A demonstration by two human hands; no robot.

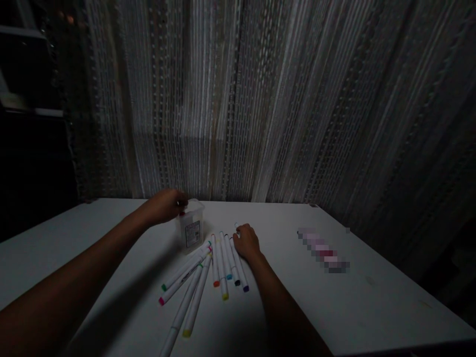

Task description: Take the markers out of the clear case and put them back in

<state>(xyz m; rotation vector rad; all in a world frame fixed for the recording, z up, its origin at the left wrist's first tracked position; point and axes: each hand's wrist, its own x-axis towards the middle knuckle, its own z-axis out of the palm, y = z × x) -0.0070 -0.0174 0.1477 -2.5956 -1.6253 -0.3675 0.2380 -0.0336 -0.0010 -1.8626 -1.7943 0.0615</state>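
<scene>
A clear plastic container (193, 233) with a printed label stands on the white table. My left hand (169, 204) is closed at the container's upper left rim, and a small red spot shows under its fingers. Several white markers (191, 297) with coloured ends lie fanned out in front of the container. My right hand (247, 241) rests beside the right end of this fan, its fingers curled around a white marker (236, 225), of which only the far tip shows. Most of that marker is hidden by the hand.
The white table (290, 307) reaches back to a striped curtain (230, 99). On the right side lies a blurred-out pinkish object (322, 250). Dark furniture (33, 148) stands at the left. The light is dim.
</scene>
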